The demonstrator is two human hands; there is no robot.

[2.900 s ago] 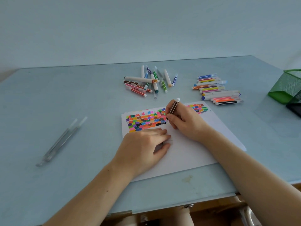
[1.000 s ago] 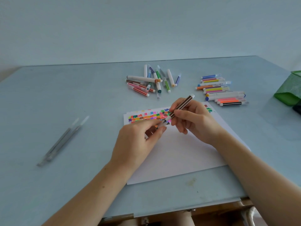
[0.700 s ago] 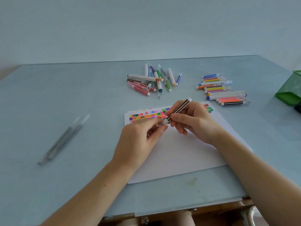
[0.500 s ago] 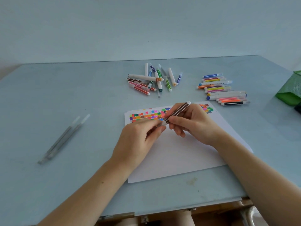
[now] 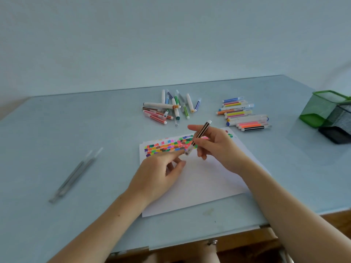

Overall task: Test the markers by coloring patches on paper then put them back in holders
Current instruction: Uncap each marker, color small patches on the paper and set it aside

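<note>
My right hand [image 5: 218,147] grips a brown striped marker [image 5: 200,134] with its clear cap on, tilted above the white paper [image 5: 205,179]. The paper carries rows of coloured patches [image 5: 165,147] along its far edge. My left hand [image 5: 157,175] hovers just left of the marker's capped end with loosely curled fingers, holding nothing. A loose heap of markers [image 5: 171,108] lies beyond the paper. A tidier row of markers [image 5: 243,115] lies to its right. A green mesh holder [image 5: 322,108] and a black mesh holder [image 5: 340,128] stand at the right edge.
Two grey pens [image 5: 76,175] lie on the light blue table [image 5: 57,130] at the left. The table's front edge runs below the paper, with brown furniture under it. A pale wall stands behind the table.
The marker left the paper and was capped between both hands. My left hand has now let go of the capped end and drawn back slightly; my right hand tilts the marker more upright.
</note>
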